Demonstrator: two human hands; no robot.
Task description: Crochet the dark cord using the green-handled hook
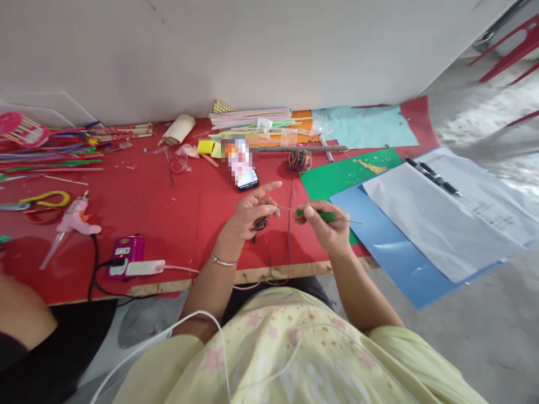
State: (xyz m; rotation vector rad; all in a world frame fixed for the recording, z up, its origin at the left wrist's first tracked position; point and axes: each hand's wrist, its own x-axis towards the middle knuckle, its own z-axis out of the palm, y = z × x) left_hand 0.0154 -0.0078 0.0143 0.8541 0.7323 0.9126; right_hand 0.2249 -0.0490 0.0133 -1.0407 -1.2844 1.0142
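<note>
My left hand (252,212) pinches a small dark multicoloured piece of yarn work (261,224), with an orange strand looped over its fingers. In my right hand (332,231) is a crochet hook (320,215) with a green handle. Its thin metal shaft points left and reaches my left fingertips; another thin metal end sticks out to the right. Behind the hands sits a ball of multicoloured yarn (299,161), from which a strand runs down to the table's front edge. Whether the hook's tip is inside a loop is too small to tell.
A lit phone (247,180) lies behind my left hand. To the left are a pink glue gun (77,217), yellow-handled scissors (46,199) and a purple power strip (126,252). Papers and pens (435,177) lie on a blue folder (389,249) at right. Another person's limb shows lower left.
</note>
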